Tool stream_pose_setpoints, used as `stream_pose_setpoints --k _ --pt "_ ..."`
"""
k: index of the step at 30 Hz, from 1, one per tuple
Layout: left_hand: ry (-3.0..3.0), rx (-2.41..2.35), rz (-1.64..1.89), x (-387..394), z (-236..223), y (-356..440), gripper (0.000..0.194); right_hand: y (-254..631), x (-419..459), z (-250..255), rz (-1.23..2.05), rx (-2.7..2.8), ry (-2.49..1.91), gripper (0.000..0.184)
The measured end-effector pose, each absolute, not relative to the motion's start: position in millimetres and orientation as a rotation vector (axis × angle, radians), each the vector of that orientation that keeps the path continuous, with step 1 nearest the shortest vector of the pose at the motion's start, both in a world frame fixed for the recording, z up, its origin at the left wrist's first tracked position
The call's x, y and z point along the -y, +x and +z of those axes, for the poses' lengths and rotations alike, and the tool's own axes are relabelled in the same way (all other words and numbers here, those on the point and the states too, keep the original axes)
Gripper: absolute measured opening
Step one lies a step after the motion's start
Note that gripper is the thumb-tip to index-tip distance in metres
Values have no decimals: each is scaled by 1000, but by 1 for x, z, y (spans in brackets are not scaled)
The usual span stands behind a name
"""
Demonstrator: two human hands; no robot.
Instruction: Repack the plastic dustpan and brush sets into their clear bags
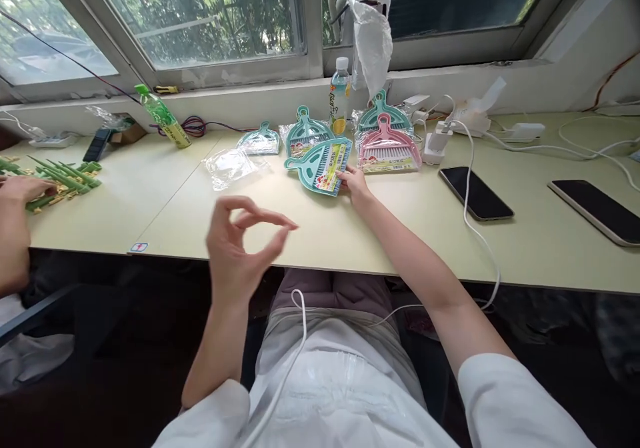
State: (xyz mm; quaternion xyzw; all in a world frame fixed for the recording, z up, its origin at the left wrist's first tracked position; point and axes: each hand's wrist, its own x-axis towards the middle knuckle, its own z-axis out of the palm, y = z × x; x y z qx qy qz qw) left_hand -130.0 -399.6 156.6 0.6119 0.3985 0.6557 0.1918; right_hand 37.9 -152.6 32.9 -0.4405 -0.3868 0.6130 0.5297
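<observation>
My right hand (354, 185) grips the brush-side edge of a teal dustpan and brush set (320, 168), with a printed label on its bristles. The set is tilted above the table, its handle pointing left. My left hand (235, 245) is raised over the table's front edge, its thumb and fingertips brought together in a ring with nothing visible between them. Behind the held set lies another teal dustpan set (306, 128). A pink dustpan set (390, 151) rests to the right, in front of a teal one (383, 111). A small teal dustpan (263, 140) lies to the left.
Clear plastic wrapping (233, 168) lies on the table (170, 215). Bottles (339, 98) stand toward the window. Two phones (477, 193) and a charger (437, 143) with white cables are at right. Another person's hand (25, 188) touches green stalk-like pieces (67, 180) at left.
</observation>
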Motion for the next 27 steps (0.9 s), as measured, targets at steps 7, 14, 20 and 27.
stream_pose_setpoints --k 7,14,20,27 --pt "1759 -1037 1884 406 146 -99 47 39 149 27 1443 955 -1037 25" --pt "1759 -1043 1843 410 146 -91 49 39 151 29 1450 974 -1035 32" --pt "1726 -994 1851 409 146 -88 52 40 148 27 1452 979 -1039 28" --pt "1774 -898 1813 404 147 -88 55 40 147 26 1446 988 -1029 25"
